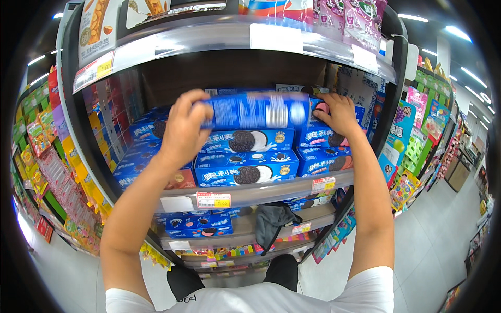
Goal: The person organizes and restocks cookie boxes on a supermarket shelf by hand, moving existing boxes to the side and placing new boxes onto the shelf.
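Note:
My left hand point(184, 129) grips the left end of a blue Oreo cookie box point(254, 111), held level above the middle stack and blurred by motion. Its barcode side faces me. Under it, two blue Oreo boxes point(246, 168) with a dark-and-white cookie picture lie stacked on the shelf. At the right stack, my right hand point(338, 113) has its thumb on the front and its fingers over the top of an Oreo box with a pink-cream cookie picture point(320, 105). More blue Oreo boxes point(145, 156) lie to the left, partly behind my left forearm.
Price tags line the shelf edge point(270, 186). Close overhead runs an upper shelf lip point(219, 43) with packages above it. A dark grey cloth point(274, 223) hangs over a lower shelf. Hanging snack packs point(84, 176) flank the left side, and more bags point(407, 156) the right.

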{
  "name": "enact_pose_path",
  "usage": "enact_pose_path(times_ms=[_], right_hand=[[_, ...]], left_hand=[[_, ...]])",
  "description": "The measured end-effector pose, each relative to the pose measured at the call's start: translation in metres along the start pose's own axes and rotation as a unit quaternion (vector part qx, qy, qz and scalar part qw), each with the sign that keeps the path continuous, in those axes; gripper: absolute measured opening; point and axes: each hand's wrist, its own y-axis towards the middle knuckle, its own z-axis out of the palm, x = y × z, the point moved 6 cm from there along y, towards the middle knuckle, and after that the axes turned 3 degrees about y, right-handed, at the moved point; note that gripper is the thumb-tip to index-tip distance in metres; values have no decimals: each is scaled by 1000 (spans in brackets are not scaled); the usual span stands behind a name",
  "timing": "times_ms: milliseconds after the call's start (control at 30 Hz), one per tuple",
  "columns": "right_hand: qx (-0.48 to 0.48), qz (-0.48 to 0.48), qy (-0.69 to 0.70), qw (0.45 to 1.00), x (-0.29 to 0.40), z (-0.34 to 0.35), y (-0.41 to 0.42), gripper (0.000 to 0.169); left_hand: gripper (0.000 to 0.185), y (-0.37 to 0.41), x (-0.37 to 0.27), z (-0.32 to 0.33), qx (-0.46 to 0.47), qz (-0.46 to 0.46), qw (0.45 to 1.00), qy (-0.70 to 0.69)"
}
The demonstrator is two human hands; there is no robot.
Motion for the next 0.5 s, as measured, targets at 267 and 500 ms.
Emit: enact_pose_path(times_ms=[267,500], right_hand=[[67,1,170,983,-25,-11,14,50],[49,110,211,970,-78,-25,4,60]], left_hand=[[28,19,63,57,219,-253,914,-231],[37,0,87,86,173,-276,903,-282]])
